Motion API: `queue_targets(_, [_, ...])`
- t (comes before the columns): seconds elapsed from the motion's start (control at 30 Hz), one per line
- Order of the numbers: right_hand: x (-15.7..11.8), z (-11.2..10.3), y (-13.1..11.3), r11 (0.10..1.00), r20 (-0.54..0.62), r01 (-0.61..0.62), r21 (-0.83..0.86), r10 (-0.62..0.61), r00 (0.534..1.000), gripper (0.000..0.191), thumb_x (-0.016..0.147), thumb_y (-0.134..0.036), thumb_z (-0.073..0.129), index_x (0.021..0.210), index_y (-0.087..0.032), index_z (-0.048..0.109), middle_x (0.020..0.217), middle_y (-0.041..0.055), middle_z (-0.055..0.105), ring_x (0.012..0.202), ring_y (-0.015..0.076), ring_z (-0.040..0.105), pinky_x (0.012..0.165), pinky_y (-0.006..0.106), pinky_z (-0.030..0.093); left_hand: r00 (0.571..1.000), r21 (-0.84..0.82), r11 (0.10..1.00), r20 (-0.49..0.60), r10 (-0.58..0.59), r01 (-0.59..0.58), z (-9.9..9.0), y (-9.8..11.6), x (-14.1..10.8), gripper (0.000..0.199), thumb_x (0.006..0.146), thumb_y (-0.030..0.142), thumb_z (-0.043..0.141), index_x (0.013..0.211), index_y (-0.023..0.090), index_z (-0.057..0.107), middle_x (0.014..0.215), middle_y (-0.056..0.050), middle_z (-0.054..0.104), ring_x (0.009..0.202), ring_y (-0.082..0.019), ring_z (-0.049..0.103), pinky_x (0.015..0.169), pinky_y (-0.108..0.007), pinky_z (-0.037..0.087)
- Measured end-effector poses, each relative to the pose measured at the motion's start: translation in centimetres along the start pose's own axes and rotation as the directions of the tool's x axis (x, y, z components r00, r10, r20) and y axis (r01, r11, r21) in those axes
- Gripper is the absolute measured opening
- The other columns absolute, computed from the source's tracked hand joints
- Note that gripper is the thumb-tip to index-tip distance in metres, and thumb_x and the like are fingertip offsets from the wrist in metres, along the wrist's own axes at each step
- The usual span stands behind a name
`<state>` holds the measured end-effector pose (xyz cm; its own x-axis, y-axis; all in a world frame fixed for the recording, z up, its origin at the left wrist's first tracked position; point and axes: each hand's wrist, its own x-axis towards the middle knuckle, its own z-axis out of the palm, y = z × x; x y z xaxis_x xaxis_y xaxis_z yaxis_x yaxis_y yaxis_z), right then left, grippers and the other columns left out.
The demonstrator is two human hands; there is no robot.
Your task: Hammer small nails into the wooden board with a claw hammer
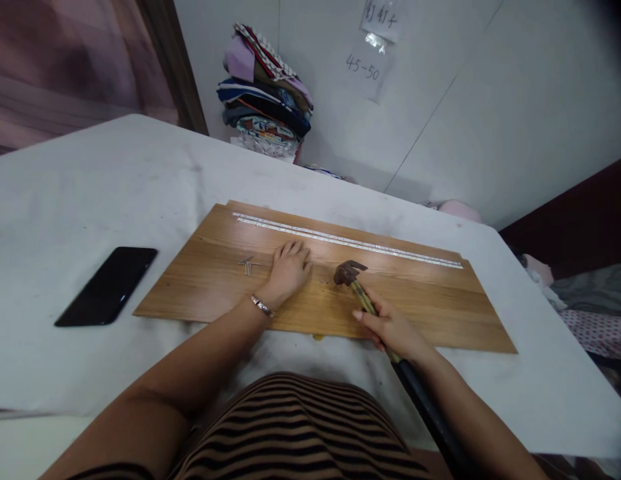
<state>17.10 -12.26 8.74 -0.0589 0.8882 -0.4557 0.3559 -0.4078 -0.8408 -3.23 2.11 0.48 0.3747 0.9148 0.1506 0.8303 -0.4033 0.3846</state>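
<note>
A wooden board (440,300) lies on the white table, with two white measuring strips (350,243) along its far side. My left hand (290,267) rests palm down on the board, its fingers lying flat and slightly bent. Several nails (247,265) lie just left of it. My right hand (390,327) is wrapped round the handle of a claw hammer (361,293). The rusty hammer head is over the middle of the board, to the right of my left hand; whether it touches the wood I cannot tell.
A black phone (107,287) lies left of the board on the white table (115,180). Folded clothes (267,93) are stacked beyond the far edge against the wall. Paper signs (367,67) hang there.
</note>
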Motion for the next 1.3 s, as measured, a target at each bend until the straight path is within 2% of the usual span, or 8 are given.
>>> queue_targets(0.27, [0.40,0.14,0.65,0.999,0.012,-0.011,0.034,0.010,1.000,0.082,0.085,-0.040,0.062,0.158,-0.020,0.032,0.055,-0.0110,0.035,0.036,0.0079,0.033,0.036,0.020,0.028,1.000,-0.008,1.000,-0.001,0.000,0.000,0.00,-0.10,0.01,0.028,0.092,0.026,0.051,0.116,0.022,0.067,0.145,-0.012,0.057,0.139,-0.030,0.045,0.116,-0.051,0.032])
queue_targets(0.5, [-0.02,0.03,-0.09,1.000,-0.012,-0.007,0.025,0.008,1.000,0.081,0.085,-0.040,0.062,0.158,-0.018,0.034,0.055,-0.0111,0.035,0.036,0.0072,0.034,0.036,0.020,0.030,1.000,-0.009,1.000,-0.002,0.003,-0.003,0.04,-0.11,0.02,0.029,0.093,0.026,0.050,0.116,0.021,0.068,0.145,-0.012,0.057,0.139,-0.031,0.044,0.116,-0.051,0.032])
queue_targets(0.73, [0.23,0.23,0.49,0.999,-0.003,-0.029,0.021,0.029,1.000,0.083,0.083,-0.042,0.063,0.158,-0.022,0.034,0.058,-0.0104,0.037,0.036,0.0064,0.035,0.036,0.019,0.029,1.000,-0.012,1.000,-0.010,0.009,-0.009,0.02,-0.12,0.02,0.029,0.092,0.026,0.050,0.115,0.022,0.068,0.144,-0.012,0.058,0.138,-0.031,0.045,0.116,-0.051,0.033])
queue_targets(1.3, [0.09,0.11,0.21,0.999,0.001,-0.001,0.047,0.000,1.000,0.082,0.085,-0.040,0.061,0.158,-0.017,0.032,0.051,-0.0120,0.033,0.036,0.0082,0.033,0.036,0.020,0.027,1.000,0.001,1.000,0.005,-0.006,0.006,-0.05,-0.03,0.07,0.028,0.093,0.025,0.050,0.114,0.020,0.068,0.145,-0.012,0.057,0.139,-0.031,0.044,0.116,-0.050,0.032])
